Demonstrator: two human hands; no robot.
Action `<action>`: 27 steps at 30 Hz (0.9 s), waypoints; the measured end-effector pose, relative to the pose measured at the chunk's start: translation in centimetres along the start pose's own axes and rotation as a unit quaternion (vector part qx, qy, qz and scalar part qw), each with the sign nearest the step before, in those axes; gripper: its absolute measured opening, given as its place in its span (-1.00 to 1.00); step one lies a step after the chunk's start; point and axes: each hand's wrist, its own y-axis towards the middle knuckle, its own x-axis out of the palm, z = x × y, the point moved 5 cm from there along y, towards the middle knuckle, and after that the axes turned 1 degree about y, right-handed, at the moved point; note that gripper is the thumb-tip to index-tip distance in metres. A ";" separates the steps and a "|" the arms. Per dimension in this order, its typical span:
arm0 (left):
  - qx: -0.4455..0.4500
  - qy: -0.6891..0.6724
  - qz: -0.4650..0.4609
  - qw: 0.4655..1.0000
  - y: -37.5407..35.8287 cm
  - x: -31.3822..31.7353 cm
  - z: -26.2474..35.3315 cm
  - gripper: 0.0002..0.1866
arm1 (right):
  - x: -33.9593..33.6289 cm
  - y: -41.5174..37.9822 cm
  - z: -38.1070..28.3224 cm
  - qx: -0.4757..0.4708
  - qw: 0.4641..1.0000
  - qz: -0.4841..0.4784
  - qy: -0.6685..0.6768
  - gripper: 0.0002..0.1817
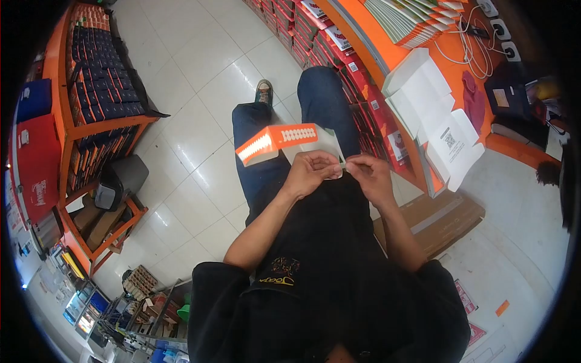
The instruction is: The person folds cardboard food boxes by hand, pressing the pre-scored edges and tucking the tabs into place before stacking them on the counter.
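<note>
A partly folded orange and white cardboard box (298,137) rests over my lap, its printed orange panels facing up and its pale inner side showing on the right. At its near right corner, my left hand (311,174) is closed, pinching the cardboard edge between thumb and fingers. Close beside it, my right hand (370,175) pinches the same corner. The fingertips of both hands nearly meet there, and the exact fold between them is hidden.
White unfolded cartons (449,140) lie on the orange counter (457,66) at right, below stacked flat cartons (402,24) and white cables (469,51). Red boxes (369,100) line its side. A brown carton (439,221) sits below. Shelves of dark boxes (103,85) stand left.
</note>
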 end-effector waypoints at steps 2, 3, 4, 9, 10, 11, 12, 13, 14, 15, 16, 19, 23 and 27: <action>0.015 0.005 -0.009 1.000 0.3 0.3 0.1 -0.90 | 0.3 -0.2 0.6 0.002 1.000 0.023 -0.004 -0.91; 0.015 0.005 -0.008 1.000 0.3 0.3 0.0 -0.90 | 0.6 -0.3 1.0 0.006 0.999 0.045 -0.007 -0.91; 0.020 0.000 -0.002 1.000 0.4 0.3 -0.1 -0.89 | 0.9 -0.2 1.3 0.004 0.999 0.043 -0.006 -0.91; 0.022 0.017 0.000 1.000 0.0 -0.1 -0.1 -0.85 | 2.6 -0.7 -1.6 -0.124 0.973 0.066 -0.180 -0.89; 0.039 0.071 -0.005 0.997 -0.3 0.1 0.6 -0.83 | 2.4 -0.4 -1.3 -0.125 0.973 0.070 -0.179 -0.89; 0.058 0.124 -0.011 0.990 -0.5 0.4 1.3 -0.81 | 2.2 0.0 -1.3 -0.179 0.956 0.077 -0.221 -0.89; 0.058 0.126 -0.014 0.990 -0.6 0.6 1.8 -0.81 | 2.2 0.1 -1.8 -0.231 0.933 0.083 -0.262 -0.88; 0.106 0.087 0.007 0.991 -0.8 0.5 2.9 -0.80 | 2.2 0.1 -1.9 -0.231 0.933 0.087 -0.262 -0.88; 0.154 0.047 0.030 0.987 -1.1 0.4 3.9 -0.80 | 2.6 -0.1 -2.4 -0.264 0.921 0.080 -0.275 -0.87; 0.152 0.049 0.029 0.987 -1.3 0.9 4.9 -0.80 | 3.1 -0.4 -2.9 -0.296 0.908 0.073 -0.288 -0.84; 0.114 -0.036 0.078 0.990 -1.4 0.9 5.8 -0.82 | 3.5 -0.6 -2.9 -0.296 0.908 0.072 -0.286 -0.84; 0.103 0.013 0.177 0.979 -0.6 -0.4 5.6 -0.84 | 4.8 -1.0 -3.4 -0.360 0.888 0.028 -0.286 -0.79; 0.118 0.066 0.177 0.975 -0.7 -0.6 6.3 -0.84 | 4.4 -0.5 -3.0 -0.320 0.915 0.016 -0.244 -0.74; 0.108 0.004 0.161 0.981 -1.4 -0.7 5.7 -0.86 | 4.4 0.3 -3.8 -0.215 0.948 0.028 -0.233 -0.75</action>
